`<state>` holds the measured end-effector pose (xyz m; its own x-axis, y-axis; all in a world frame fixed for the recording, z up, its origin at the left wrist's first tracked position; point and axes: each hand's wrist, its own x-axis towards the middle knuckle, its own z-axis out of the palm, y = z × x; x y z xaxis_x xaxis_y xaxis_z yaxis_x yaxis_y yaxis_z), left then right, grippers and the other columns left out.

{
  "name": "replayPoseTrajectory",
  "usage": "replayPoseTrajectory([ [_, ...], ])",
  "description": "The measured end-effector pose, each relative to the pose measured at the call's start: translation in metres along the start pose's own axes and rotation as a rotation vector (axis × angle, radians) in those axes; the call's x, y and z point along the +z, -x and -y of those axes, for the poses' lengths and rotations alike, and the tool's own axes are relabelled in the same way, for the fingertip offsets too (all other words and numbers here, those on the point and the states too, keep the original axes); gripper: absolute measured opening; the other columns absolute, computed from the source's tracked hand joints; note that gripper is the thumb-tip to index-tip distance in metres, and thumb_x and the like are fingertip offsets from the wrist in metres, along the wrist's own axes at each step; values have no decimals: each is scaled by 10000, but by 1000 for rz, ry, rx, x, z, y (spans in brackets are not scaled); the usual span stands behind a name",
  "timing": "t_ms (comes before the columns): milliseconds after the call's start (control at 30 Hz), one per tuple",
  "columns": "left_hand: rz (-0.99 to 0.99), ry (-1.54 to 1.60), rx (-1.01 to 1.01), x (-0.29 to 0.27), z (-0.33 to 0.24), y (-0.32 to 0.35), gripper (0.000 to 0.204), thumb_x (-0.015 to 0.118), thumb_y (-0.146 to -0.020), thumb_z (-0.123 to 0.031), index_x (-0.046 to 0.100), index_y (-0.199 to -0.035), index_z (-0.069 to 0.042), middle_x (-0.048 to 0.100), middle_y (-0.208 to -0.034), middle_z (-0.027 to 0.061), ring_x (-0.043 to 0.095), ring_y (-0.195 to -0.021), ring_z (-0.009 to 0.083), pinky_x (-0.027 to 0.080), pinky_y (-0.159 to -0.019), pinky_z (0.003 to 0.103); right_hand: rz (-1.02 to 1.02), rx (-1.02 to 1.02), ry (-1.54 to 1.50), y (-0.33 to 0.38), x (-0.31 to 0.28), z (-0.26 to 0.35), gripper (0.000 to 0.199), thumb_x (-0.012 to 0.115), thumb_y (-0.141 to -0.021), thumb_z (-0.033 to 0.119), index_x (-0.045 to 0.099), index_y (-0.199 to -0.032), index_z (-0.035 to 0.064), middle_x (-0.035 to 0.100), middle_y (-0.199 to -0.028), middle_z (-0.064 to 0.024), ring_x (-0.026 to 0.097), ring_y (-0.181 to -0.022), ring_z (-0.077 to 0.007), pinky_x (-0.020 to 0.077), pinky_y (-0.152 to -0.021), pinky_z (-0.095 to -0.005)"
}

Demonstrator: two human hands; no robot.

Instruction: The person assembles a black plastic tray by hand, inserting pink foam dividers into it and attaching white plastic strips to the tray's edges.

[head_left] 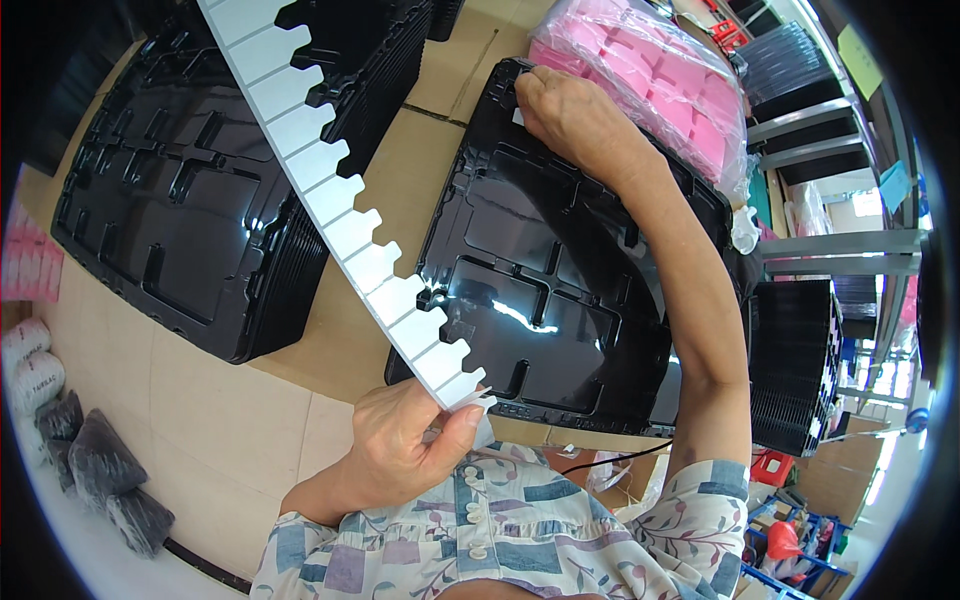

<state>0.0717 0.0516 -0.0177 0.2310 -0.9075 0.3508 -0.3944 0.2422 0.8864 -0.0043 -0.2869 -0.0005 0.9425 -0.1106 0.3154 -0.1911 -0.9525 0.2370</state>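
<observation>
My left hand (408, 440) is closed on the near end of a long white strip of labels (335, 215) with notched tabs along one side. The strip slants up and away to the far left, over the trays. My right hand (563, 108) reaches to the far left corner of a glossy black plastic tray (510, 220). Its fingers are curled together against the tray's rim, and what they hold, if anything, is hidden. A small white label (517, 116) shows on the tray beside those fingers.
At left stands a tall stack of black trays (205, 230) on brown board. Pink trays in clear plastic wrap (650, 80) lie beyond my right hand. More black trays (792, 365) are stacked at right, near metal shelving (840, 245). Dark bags (105, 460) lie on the floor at left.
</observation>
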Motion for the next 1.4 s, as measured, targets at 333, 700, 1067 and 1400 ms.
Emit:
replayPoseTrajectory([
  [333,-7,-2,16,0,1,1,234,687,-897,-96,654,-1081,45,706,-789,112,683,-600,190,517,-532,297,98,16,-72,-6,-11,-4,145,625,-851,99,561,-869,-29,659,-816,-193,692,-784,-326,556,-719,-403],
  [700,14,2,17,-1,-1,1,247,701,-880,-71,648,-1091,46,707,-794,108,678,-598,188,522,-539,294,272,158,-267,-7,-13,-4,135,620,-870,109,546,-891,-2,656,-840,-185,671,-796,-361,550,-703,-442],
  [1067,-8,2,18,0,0,4,240,697,-882,-78,649,-1084,44,708,-798,111,682,-603,191,517,-537,295,166,191,-219,-3,-3,-8,112,602,-892,127,577,-897,18,663,-867,-173,670,-766,-366,541,-687,-447],
  [1400,-15,21,7,1,1,2,237,696,-880,-78,651,-1077,47,707,-798,112,681,-601,192,516,-531,297,154,-18,-308,4,-10,-6,123,616,-887,126,573,-921,16,616,-796,-116,657,-768,-264,526,-686,-391],
])
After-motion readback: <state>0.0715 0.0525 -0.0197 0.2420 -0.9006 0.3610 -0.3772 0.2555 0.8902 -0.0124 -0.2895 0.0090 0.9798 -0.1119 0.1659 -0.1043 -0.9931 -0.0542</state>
